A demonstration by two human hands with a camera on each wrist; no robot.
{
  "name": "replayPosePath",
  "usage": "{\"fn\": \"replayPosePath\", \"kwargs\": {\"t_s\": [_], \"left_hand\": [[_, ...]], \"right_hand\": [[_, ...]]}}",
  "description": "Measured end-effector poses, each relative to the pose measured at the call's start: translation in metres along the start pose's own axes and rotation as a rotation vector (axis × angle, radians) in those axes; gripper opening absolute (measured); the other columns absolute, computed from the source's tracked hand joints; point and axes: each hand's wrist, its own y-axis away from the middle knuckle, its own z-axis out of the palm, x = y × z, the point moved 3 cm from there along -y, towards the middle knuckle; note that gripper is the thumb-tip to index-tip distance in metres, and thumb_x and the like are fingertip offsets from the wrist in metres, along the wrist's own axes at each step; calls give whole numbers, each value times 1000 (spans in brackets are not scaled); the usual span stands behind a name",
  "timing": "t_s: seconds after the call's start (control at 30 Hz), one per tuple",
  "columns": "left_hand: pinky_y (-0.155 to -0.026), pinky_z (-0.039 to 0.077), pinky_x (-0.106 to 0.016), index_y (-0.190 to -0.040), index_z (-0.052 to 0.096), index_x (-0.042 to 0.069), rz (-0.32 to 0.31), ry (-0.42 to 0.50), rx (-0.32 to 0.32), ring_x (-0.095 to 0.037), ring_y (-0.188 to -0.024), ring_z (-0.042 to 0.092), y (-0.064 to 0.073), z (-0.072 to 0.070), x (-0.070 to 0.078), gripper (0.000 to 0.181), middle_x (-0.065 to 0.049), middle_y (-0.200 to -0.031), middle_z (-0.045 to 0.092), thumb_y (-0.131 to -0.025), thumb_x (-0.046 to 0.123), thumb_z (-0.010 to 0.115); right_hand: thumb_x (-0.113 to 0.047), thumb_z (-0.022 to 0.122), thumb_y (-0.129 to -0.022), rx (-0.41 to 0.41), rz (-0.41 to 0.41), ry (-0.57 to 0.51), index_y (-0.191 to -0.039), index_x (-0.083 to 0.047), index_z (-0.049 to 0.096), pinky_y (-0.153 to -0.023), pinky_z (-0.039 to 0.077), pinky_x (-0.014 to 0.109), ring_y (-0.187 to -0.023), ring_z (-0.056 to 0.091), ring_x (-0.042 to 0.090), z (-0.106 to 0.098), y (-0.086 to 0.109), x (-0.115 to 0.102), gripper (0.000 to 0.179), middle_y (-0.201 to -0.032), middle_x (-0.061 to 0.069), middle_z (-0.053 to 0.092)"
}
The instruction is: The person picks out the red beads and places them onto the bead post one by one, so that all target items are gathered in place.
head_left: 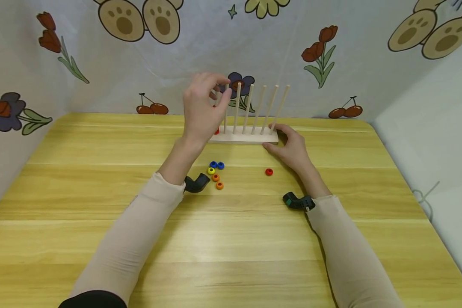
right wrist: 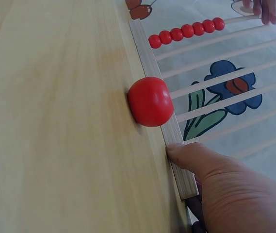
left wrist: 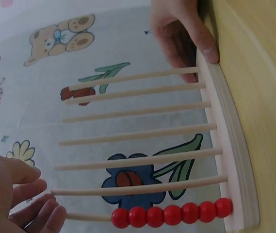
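A wooden peg rack [head_left: 243, 137] with several upright rods stands at the back of the table. Red beads [left wrist: 171, 215] are stacked on its leftmost rod, covering the lower part. My left hand [head_left: 205, 105] hovers at the top of that rod with loosely bent fingers; no bead shows between them. In the left wrist view, the fingertips [left wrist: 55, 218] lie close to the rod's bare tip. My right hand [head_left: 290, 147] grips the right end of the rack's base, thumb in front and fingers behind, partly hidden. The other rods carry no beads.
A single red bead [head_left: 269, 172] lies on the table in front of the right hand. Loose blue beads [head_left: 220, 165], a yellow bead [head_left: 211, 171] and orange beads [head_left: 219, 185] cluster near the left wrist. Behind the rack hangs a patterned cloth [head_left: 200, 55].
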Motion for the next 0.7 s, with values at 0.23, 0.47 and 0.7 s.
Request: {"fn": "replayPosePath", "kwargs": {"t_s": [0.23,0.47,0.7], "left_hand": [[-79,44,-35,-101,76,-2,42,-11,43,-31,-93,55,7,10,5,11,-18,-108,68,-99,6,69],[-73,47,-31,-100,75,0,69,33,-39,-29,-84,59,16,24,13,8,-15,-98,68,-99,6,69],[-76,53,-31,-107,76,4,-93,29,-512,-21,-82,65,37,53,11,12,-9,-98,72,-99,11,71]], "right_hand": [[-21,84,-92,-3,2,11,-145,-4,60,-122,37,47,-145,50,32,0,1,-1,61,-150,15,59],[-20,84,-91,4,-9,10,-144,-3,60,-122,38,47,-144,51,32,-1,0,1,60,-148,15,61],[-19,85,-91,11,-15,6,-143,-3,61,-121,40,47,-141,54,32,-1,-1,1,59,-146,15,63]]}}
